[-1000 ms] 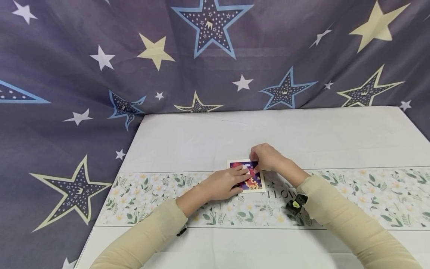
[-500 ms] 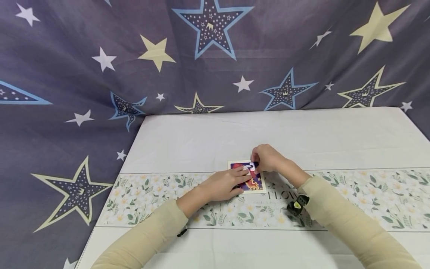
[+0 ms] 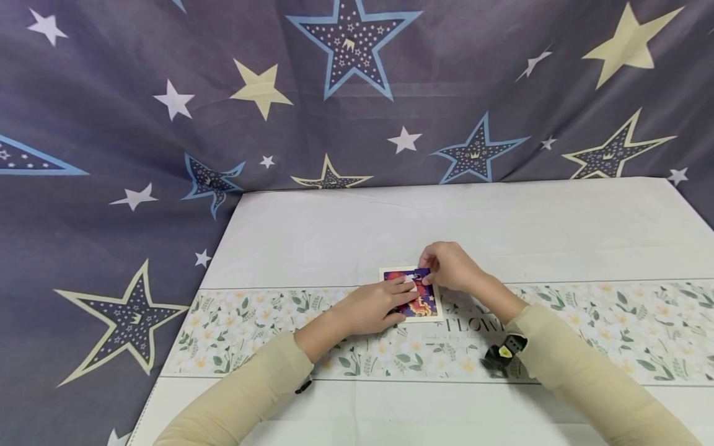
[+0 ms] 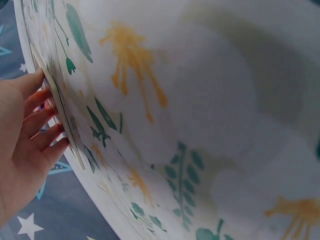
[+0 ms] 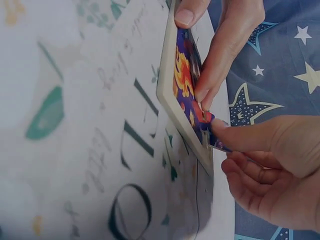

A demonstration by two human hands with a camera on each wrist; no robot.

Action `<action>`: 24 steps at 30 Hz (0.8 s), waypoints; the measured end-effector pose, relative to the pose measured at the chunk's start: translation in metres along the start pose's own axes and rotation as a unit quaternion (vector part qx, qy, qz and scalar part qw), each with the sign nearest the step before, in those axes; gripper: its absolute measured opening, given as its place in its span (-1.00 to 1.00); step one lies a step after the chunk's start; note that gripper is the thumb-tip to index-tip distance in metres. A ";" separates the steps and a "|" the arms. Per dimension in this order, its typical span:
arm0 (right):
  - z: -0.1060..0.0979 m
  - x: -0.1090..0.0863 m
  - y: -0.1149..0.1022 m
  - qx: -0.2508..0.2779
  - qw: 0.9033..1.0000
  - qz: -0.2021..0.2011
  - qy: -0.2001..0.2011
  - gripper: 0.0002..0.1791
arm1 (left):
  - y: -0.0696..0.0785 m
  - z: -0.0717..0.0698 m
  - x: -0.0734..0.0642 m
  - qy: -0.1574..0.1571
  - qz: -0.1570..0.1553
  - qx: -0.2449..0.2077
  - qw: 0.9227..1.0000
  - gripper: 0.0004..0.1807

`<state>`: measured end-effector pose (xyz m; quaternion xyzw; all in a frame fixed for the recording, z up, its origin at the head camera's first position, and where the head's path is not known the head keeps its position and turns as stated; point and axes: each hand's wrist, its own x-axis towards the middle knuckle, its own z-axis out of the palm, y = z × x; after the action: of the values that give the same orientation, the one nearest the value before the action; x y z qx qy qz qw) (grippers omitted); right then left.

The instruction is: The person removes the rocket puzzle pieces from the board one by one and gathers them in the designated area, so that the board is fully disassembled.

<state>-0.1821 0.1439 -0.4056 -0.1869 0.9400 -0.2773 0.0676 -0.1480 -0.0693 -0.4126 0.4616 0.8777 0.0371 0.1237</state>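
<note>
A small square jigsaw puzzle with a pale frame (image 3: 438,310) lies flat at the middle of the table, its picture purple, red and orange. My left hand (image 3: 374,305) rests on it from the left, fingers laid straight across the picture and hiding part of it. In the right wrist view, those left fingertips press on the picture near the far corner. Between thumb and fingers, my right hand (image 5: 280,170) pinches a small dark puzzle piece (image 5: 218,143), tilted at the puzzle's upper right corner. The left wrist view shows the left hand (image 4: 30,130) beside the frame's edge.
A white tablecloth (image 3: 312,235) with a floral band (image 3: 245,316) covers the table. Printed lettering lies just right of the puzzle. Behind and to the left hangs a dark star-patterned curtain (image 3: 212,130).
My right hand and forearm have shifted slightly right, with the dark piece at the puzzle's upper right corner. The left hand has stayed on the puzzle.
</note>
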 end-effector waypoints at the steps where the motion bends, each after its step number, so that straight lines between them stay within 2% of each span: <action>1: 0.000 -0.001 0.000 0.006 1.000 -0.002 0.006 -0.86 | 0.000 0.000 0.000 0.001 0.000 -0.001 1.000 -0.41; 5: 0.000 -0.003 0.001 0.036 0.999 -0.010 0.023 -0.95 | 0.000 0.000 0.000 0.008 0.003 -0.001 1.000 -0.41; 13: 0.002 -0.007 0.001 0.085 0.996 -0.001 0.034 -0.97 | 0.000 0.001 0.000 0.008 0.003 -0.003 1.000 -0.42; 24: 0.010 -0.014 0.010 0.131 0.989 0.014 0.063 -0.89 | 0.000 0.002 0.000 0.015 0.006 -0.001 1.000 -0.42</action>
<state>-0.1704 0.1517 -0.4186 -0.1449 0.9006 -0.4081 0.0358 -0.1477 -0.0698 -0.4147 0.4661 0.8766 0.0452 0.1109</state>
